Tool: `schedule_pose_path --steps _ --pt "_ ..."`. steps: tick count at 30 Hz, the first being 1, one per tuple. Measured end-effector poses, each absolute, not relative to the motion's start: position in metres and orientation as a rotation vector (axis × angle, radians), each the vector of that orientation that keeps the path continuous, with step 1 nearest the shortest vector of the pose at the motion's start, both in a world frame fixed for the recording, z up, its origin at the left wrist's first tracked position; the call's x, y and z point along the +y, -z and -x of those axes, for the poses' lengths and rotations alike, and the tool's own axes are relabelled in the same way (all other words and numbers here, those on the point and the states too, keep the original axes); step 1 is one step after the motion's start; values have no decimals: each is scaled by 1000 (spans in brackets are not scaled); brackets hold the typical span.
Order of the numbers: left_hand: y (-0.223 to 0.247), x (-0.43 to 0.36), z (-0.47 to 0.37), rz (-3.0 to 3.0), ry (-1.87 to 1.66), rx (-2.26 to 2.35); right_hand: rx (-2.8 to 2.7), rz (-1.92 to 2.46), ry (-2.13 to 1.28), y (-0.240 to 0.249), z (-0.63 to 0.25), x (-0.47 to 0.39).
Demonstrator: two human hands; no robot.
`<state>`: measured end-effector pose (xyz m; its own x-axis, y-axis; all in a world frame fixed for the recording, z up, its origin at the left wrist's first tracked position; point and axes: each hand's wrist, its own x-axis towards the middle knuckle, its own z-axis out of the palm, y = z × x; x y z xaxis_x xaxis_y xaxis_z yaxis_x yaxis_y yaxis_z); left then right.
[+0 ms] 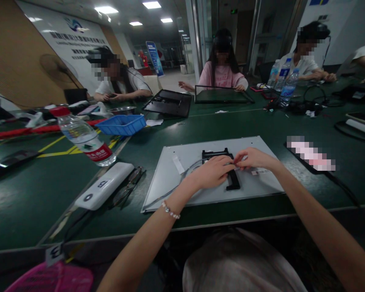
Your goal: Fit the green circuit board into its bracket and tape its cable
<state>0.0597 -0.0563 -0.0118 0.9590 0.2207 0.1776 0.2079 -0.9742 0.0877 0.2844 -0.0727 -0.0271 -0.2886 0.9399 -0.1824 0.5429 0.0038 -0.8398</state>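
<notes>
A wide, pale panel lies flat on the green table, directly in front of the person, with a black bracket resting about its middle and one leg of it pointing toward five o'clock. A thin grey cable runs from near the bracket toward the panel's corner at eight o'clock. The left hand spreads over the bracket, fingers bent down; the right hand comes in from four o'clock, thumb and fingertips drawn together beside the left fingertips. The fingers hide the spot beneath them, so I cannot tell whether either hand is clamped on anything.

I judge the bracket light, stiff and probably plastic, best taken by its outer legs. The panel is likely thin and rigid yet easily harmed by flexing or a hard press; it would be safest held by its edges at nine and three o'clock. The cable should be soft and give readily, so tugging it seems unwise.

Around the panel, glasses and a white power bank lie at nine o'clock, a blue tray at ten.
</notes>
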Motion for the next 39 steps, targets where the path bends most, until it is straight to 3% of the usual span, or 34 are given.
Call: schedule_pose_path --steps 19,27,32,39 --pt "-1 -54 -54 -2851 -382 362 -2054 1554 -922 24 -288 -73" --pt "-33 -29 -4 -2836 -553 1006 -1989 1531 -803 11 -290 -80" --pt "-13 -21 45 -2647 -466 1416 -1889 1497 -772 12 -283 -105" --pt "12 -18 64 -2512 -410 1573 -1788 1389 -614 33 -259 -151"
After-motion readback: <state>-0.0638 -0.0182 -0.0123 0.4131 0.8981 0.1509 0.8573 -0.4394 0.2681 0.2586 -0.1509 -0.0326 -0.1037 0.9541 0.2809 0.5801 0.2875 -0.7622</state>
